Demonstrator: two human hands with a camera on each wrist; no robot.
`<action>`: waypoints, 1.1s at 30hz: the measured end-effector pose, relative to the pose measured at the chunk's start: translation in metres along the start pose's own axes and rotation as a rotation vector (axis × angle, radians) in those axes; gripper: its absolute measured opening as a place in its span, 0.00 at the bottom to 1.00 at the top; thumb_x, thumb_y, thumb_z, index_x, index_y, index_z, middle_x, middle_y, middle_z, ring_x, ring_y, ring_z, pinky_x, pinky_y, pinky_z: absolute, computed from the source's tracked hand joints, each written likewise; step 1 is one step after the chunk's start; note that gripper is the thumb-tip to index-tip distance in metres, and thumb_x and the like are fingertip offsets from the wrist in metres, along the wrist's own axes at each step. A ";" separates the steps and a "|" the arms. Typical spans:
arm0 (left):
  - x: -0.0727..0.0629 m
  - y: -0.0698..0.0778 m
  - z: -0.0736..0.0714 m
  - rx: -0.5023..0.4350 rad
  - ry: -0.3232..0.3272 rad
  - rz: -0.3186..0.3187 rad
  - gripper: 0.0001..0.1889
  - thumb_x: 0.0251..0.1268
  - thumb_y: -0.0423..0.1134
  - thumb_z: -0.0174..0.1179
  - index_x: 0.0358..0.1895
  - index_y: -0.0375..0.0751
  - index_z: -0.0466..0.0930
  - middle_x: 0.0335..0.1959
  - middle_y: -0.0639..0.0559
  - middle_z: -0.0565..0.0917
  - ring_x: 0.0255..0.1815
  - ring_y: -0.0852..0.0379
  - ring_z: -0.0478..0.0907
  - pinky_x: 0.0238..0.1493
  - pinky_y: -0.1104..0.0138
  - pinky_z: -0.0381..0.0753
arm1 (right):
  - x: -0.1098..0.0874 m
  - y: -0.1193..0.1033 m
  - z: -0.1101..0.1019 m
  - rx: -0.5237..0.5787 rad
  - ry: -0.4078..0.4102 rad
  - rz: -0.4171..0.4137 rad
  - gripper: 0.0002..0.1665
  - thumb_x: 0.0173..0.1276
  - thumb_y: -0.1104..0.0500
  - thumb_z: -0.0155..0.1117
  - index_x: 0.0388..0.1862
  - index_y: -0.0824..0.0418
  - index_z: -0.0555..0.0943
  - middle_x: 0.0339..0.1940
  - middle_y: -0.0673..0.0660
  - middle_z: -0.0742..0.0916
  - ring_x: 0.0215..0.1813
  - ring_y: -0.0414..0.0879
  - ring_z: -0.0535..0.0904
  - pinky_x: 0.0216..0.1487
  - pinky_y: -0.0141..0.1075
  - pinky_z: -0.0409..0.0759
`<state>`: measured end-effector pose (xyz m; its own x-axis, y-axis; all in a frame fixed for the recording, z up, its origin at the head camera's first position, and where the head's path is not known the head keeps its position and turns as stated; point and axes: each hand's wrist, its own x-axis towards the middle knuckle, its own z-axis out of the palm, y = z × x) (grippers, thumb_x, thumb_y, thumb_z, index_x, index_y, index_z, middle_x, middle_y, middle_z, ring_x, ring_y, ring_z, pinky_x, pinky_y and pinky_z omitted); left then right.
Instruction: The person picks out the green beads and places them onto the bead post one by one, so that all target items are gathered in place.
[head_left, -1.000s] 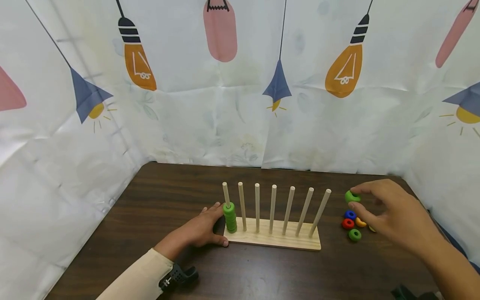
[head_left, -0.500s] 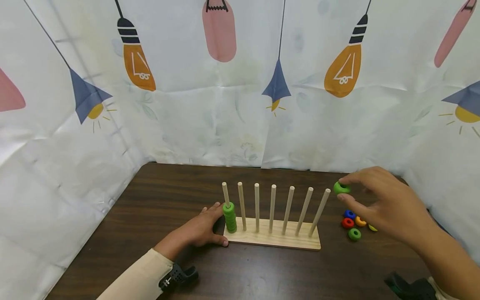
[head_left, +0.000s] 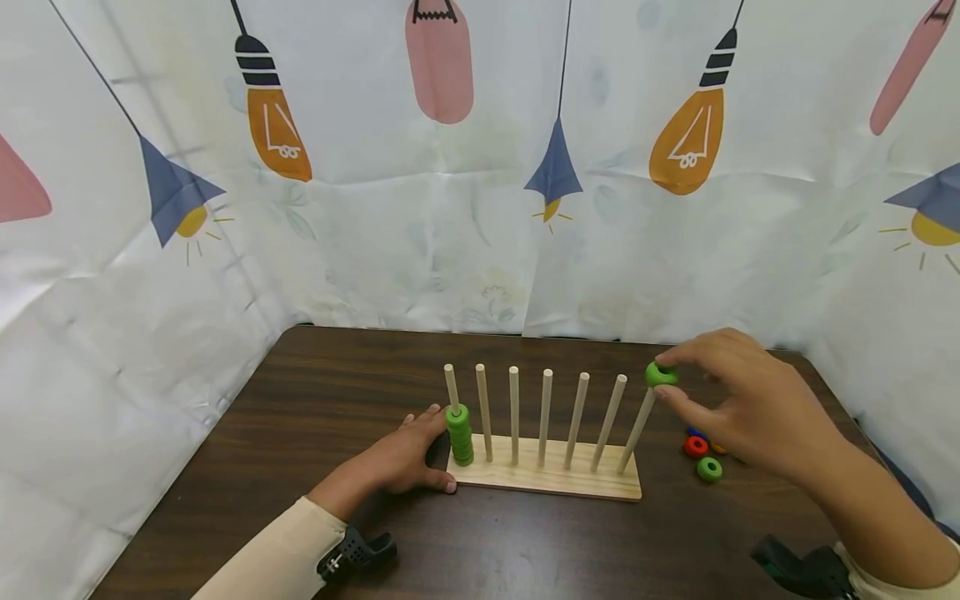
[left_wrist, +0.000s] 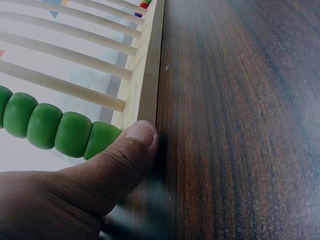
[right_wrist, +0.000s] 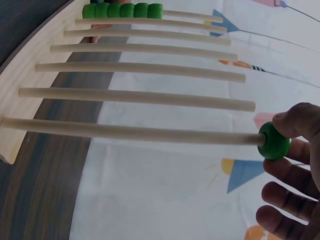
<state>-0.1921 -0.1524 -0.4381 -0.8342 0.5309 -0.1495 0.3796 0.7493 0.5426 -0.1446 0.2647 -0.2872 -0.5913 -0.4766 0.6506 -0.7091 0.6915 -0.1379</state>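
Note:
My right hand (head_left: 738,400) pinches a green bead (head_left: 661,374) between thumb and fingers at the top of the rightmost peg (head_left: 639,427). In the right wrist view this bead (right_wrist: 274,141) sits right at the peg's tip, its hole facing the peg. A wooden peg rack (head_left: 547,479) with several upright pegs stands on the table. Several green beads (head_left: 461,435) are stacked on its leftmost peg. My left hand (head_left: 408,454) holds the rack's left end, thumb (left_wrist: 135,150) against the front corner of the base; its other fingers are hidden in the left wrist view.
Loose beads lie right of the rack: a red bead (head_left: 695,447), a green bead (head_left: 709,469) and a blue bead (head_left: 697,432), with others partly behind my right hand. The dark wooden table (head_left: 360,367) ends at a printed curtain (head_left: 480,250).
My right hand has carried the green bead leftward and slightly up, from above the loose beads to the rightmost peg's tip. My left hand and the rack have stayed in place.

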 end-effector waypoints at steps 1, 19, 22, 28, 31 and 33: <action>0.000 0.000 0.000 0.000 0.000 -0.001 0.49 0.53 0.50 0.80 0.77 0.42 0.64 0.78 0.34 0.61 0.81 0.36 0.49 0.77 0.39 0.46 | 0.001 -0.001 0.001 -0.002 -0.004 0.002 0.28 0.74 0.31 0.54 0.48 0.50 0.87 0.43 0.43 0.88 0.47 0.42 0.80 0.44 0.26 0.74; 0.001 -0.001 0.000 0.005 -0.002 -0.018 0.51 0.52 0.51 0.80 0.78 0.41 0.63 0.78 0.34 0.61 0.81 0.37 0.49 0.78 0.41 0.47 | 0.019 -0.015 0.015 0.022 -0.058 0.018 0.23 0.55 0.60 0.80 0.50 0.48 0.85 0.45 0.40 0.87 0.47 0.40 0.79 0.40 0.30 0.76; 0.001 -0.001 0.000 0.004 -0.002 -0.019 0.51 0.52 0.51 0.80 0.78 0.41 0.63 0.79 0.34 0.61 0.81 0.37 0.49 0.78 0.41 0.47 | 0.022 -0.016 0.017 0.025 -0.059 0.005 0.22 0.56 0.60 0.80 0.50 0.49 0.85 0.45 0.41 0.87 0.47 0.40 0.79 0.38 0.32 0.77; 0.001 0.000 0.000 0.002 -0.004 -0.019 0.51 0.52 0.51 0.81 0.78 0.42 0.63 0.79 0.35 0.61 0.81 0.37 0.49 0.78 0.41 0.47 | 0.026 -0.019 0.022 0.041 -0.066 0.017 0.21 0.56 0.59 0.80 0.50 0.50 0.85 0.45 0.40 0.86 0.49 0.40 0.79 0.39 0.33 0.78; 0.002 0.000 0.000 0.003 -0.004 -0.020 0.51 0.52 0.51 0.81 0.78 0.42 0.63 0.79 0.35 0.61 0.82 0.37 0.49 0.78 0.41 0.47 | 0.027 -0.021 0.024 0.045 -0.078 0.029 0.21 0.58 0.58 0.80 0.50 0.50 0.85 0.45 0.40 0.86 0.49 0.40 0.80 0.37 0.37 0.80; 0.002 -0.001 0.001 0.002 -0.005 -0.020 0.51 0.52 0.51 0.80 0.78 0.43 0.63 0.79 0.35 0.61 0.82 0.37 0.49 0.78 0.41 0.47 | 0.028 -0.022 0.026 0.048 -0.086 0.033 0.20 0.59 0.57 0.79 0.50 0.50 0.85 0.45 0.41 0.87 0.51 0.42 0.80 0.38 0.41 0.82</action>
<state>-0.1937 -0.1517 -0.4392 -0.8397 0.5176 -0.1644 0.3638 0.7608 0.5374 -0.1561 0.2221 -0.2852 -0.6437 -0.5003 0.5791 -0.7052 0.6816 -0.1951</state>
